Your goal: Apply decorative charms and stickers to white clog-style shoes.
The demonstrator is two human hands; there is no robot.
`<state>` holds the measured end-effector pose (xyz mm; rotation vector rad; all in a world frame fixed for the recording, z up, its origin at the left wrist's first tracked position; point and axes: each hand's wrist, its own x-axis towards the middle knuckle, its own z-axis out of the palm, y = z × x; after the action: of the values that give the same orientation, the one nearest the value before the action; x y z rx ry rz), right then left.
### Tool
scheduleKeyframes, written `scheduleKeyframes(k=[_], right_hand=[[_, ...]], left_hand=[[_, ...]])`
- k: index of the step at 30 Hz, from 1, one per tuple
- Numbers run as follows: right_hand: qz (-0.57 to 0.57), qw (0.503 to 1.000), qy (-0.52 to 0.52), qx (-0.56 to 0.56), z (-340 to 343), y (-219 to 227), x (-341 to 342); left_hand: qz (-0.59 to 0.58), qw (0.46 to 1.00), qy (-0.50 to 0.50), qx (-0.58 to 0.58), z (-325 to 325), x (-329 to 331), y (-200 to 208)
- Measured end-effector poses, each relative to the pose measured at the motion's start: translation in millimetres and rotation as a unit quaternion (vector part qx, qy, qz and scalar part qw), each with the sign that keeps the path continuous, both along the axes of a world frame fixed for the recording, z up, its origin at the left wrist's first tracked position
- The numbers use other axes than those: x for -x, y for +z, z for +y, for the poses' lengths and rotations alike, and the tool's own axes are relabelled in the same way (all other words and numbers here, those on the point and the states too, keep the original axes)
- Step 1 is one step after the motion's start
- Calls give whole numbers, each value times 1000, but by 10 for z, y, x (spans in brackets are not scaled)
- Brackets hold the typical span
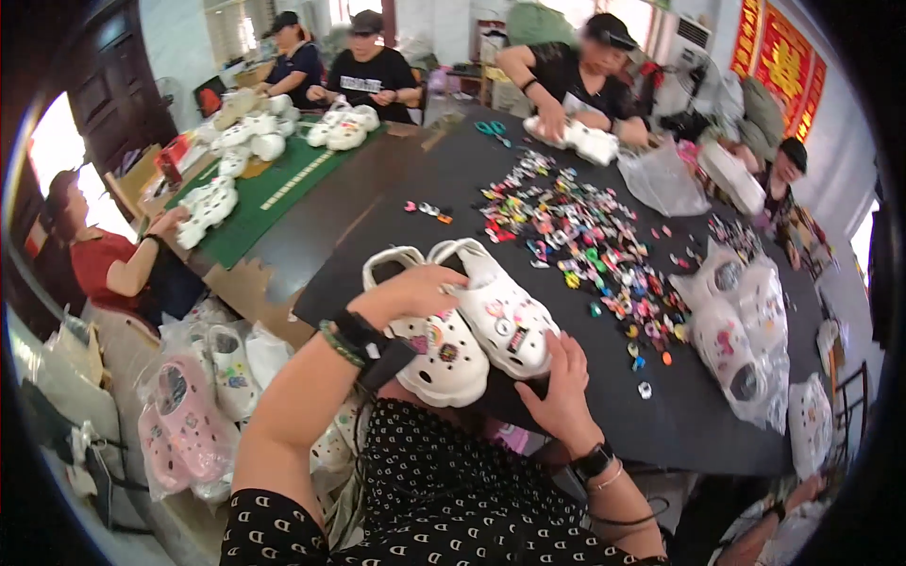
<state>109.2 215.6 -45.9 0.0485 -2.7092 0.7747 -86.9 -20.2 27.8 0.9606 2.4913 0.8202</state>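
Observation:
Two white clogs stand side by side at the near edge of the black table, toes toward me. Colourful charms sit in the holes of the left clog (441, 358) and the right clog (508, 321). My left hand (425, 289) reaches over the heel end, its fingers curled at the inner side of the right clog's opening; some fingertips are hidden. Beside the right clog's toe is my right hand (563, 387), fingers stretched and thumb apart, touching the toe's edge.
Many loose charms (590, 231) spread across the table beyond the clogs. Bagged white clogs (731, 330) lie at the right, bagged pink clogs (189, 415) at the lower left. Teal scissors (492, 129) lie farther back. Several people work around the tables; one handles a white clog (590, 143).

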Motion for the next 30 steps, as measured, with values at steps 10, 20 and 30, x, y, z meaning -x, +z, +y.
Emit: scheduleKeyframes(k=[10, 20, 30], right_hand=[[-4, 996, 52, 76, 122, 34, 101], [24, 996, 25, 82, 84, -97, 36], [90, 994, 8, 65, -39, -96, 208]], left_hand=[[-10, 999, 36, -7, -19, 5, -106], [63, 994, 21, -91, -34, -44, -239], [5, 988, 115, -99, 30, -189, -208]])
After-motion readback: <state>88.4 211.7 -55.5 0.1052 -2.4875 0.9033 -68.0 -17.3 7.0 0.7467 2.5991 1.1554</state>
